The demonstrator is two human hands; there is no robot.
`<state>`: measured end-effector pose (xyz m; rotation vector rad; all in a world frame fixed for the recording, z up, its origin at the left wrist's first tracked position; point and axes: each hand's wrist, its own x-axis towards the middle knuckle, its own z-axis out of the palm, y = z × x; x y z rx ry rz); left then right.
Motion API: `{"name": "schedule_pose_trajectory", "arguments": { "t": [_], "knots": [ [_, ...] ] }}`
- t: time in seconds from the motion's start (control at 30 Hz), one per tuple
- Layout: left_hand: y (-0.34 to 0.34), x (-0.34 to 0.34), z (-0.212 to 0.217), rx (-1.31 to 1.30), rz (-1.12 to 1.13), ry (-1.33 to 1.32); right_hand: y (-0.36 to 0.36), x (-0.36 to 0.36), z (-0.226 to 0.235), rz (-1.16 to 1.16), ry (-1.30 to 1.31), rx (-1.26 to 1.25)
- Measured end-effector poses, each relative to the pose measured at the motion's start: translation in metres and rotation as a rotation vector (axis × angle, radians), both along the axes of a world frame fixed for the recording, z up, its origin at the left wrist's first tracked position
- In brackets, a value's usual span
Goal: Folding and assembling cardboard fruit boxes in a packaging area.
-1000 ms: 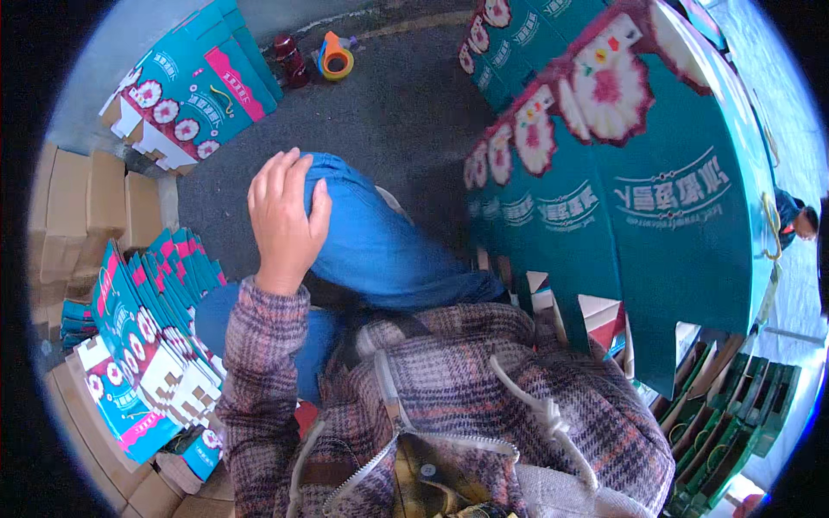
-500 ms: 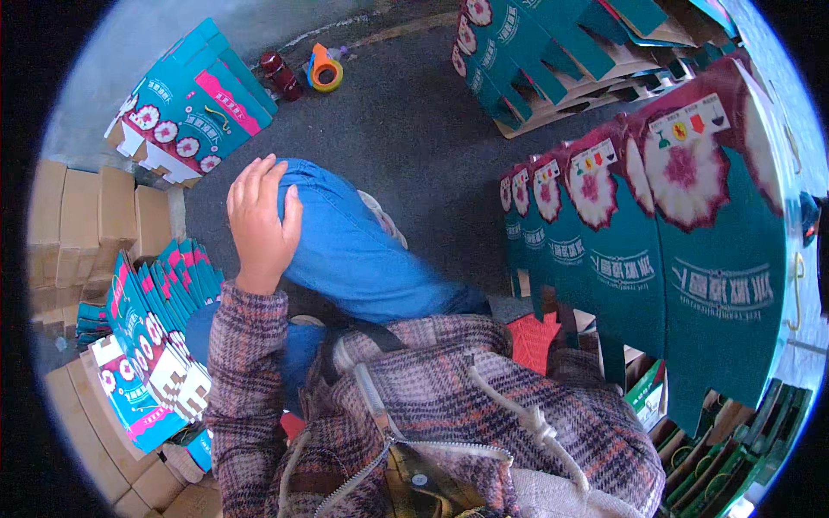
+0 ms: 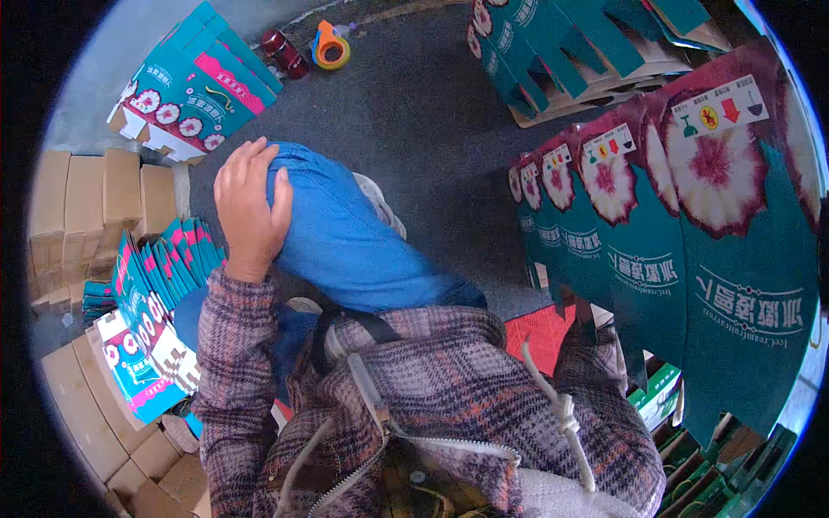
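My left hand [image 3: 250, 207] lies over the knee of my blue jeans [image 3: 345, 233]. Its fingers are stretched out and it holds nothing. My right sleeve [image 3: 591, 358] runs toward a row of teal cartons [image 3: 639, 216] with pictures of cut fruit, standing at the right. Behind those cartons my right hand is hidden, so what it touches does not show.
Flattened teal cartons [image 3: 194, 82] lean at the far left near a dark red bottle [image 3: 285, 53] and an orange tape dispenser [image 3: 330, 47]. Brown boxes [image 3: 82, 203] and folded teal cartons [image 3: 168, 263] crowd the left. More cartons [image 3: 561, 52] stand far right.
The whole view has shifted slightly; the right-hand cartons now appear farther right and larger. My left hand stays on the knee.
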<state>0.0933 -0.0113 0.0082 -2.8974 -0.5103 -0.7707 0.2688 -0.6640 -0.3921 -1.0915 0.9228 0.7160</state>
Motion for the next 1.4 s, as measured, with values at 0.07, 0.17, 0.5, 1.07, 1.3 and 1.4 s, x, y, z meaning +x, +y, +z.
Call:
{"name": "schedule_pose_trajectory", "arguments": {
  "t": [0.07,0.17,0.5,1.07,1.3,1.4],
  "knots": [
    [0.001,0.0,0.004,0.022,-0.003,-0.009,0.006,-0.007,0.004,0.071,0.024,0.015],
    [0.003,0.003,0.013,0.02,-0.012,-0.027,0.028,-0.024,0.006,0.228,0.097,0.082],
    [0.017,-0.004,0.011,-0.102,-0.04,-0.044,0.163,-0.055,-0.04,0.97,0.424,0.464],
    [0.077,-0.098,-0.041,-0.371,0.173,-0.15,0.686,-0.034,0.251,1.631,-0.943,0.373],
    [0.118,-0.218,0.022,-0.83,0.313,-0.515,0.761,-0.126,0.383,1.509,-2.062,0.495],
    [0.151,-0.31,0.029,-1.0,0.879,-0.827,0.756,-0.148,0.419,1.497,-2.244,0.598]
  ]
}}
